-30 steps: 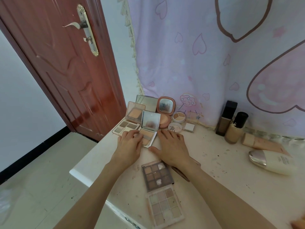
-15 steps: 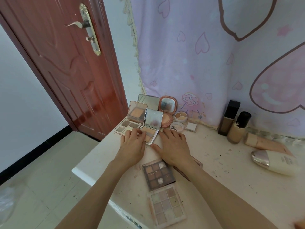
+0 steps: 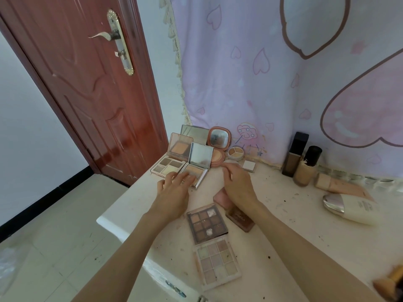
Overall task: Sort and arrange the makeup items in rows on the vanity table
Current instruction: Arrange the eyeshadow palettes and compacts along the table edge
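Left hand [image 3: 174,188] w/ fingers spread flat on the open mirror compact [image 3: 196,168], holding nothing. Right hand [image 3: 237,184] relaxed, fingers loosely bent, nothing in it, above a pink case [image 3: 221,198]. Quad palette [image 3: 169,165] just left of compact. Dark palette [image 3: 207,223] & pale palette [image 3: 218,262] lie in line nearer on table [image 3: 283,225]. Bottles [image 3: 305,164] stand far right by curtain [image 3: 261,83].

Red-brown door [image 3: 87,94], lilac curtain [image 3: 261,73] w/ pink hearts, brown palette [image 3: 206,223] & pale pastel palette [image 3: 218,263].
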`<state>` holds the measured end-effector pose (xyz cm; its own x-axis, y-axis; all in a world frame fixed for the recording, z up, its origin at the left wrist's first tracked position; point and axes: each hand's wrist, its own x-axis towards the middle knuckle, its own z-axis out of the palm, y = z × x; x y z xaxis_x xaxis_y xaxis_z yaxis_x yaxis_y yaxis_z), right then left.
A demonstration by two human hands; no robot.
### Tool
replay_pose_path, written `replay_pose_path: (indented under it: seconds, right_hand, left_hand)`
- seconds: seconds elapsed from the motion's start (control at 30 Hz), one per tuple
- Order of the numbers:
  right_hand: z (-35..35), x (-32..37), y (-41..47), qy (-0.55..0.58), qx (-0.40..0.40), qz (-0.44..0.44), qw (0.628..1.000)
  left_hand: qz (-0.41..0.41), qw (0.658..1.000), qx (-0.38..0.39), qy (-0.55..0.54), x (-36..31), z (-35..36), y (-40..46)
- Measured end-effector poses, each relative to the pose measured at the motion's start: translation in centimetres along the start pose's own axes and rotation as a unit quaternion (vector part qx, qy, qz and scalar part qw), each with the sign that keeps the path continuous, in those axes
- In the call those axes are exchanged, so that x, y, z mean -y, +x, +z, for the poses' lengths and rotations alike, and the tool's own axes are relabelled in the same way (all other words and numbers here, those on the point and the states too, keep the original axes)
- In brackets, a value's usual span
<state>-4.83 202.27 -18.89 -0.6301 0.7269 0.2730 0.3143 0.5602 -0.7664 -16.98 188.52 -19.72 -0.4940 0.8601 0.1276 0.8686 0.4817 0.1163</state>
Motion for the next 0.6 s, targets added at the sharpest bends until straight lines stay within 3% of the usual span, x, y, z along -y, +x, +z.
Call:
replay_pose_path:
  seconds: [0.07, 0.17, 0.37, 0.6]
  right_hand:
    - [-1.5, -0.4, -0.6, 0.001, -0.005, 0.007, 1.0]
    - [-3.5, -1.5, -2.1, -0.068, 0.053, 0.017, 0.996]
    - [-5.7, -1.9, -6.6, -0.276, 0.194, -0.014, 0.941]
    - [-6.6, -1.8, -8.3, -0.268, 0.176, 0.004, 0.947]
  left_hand:
    - [0.01, 0.999, -0.011, -0.032, -0.6, -0.2, -0.7]
    - [0.052, 0.994, -0.017, -0.097, -2.1, -0.2, -1.9]
    - [0.144, 0.98, 0.016, -0.133, -5.1, 1.0, -3.3]
    - [0.149, 0.982, 0.002, -0.12, -6.5, 2.0, -3.5]
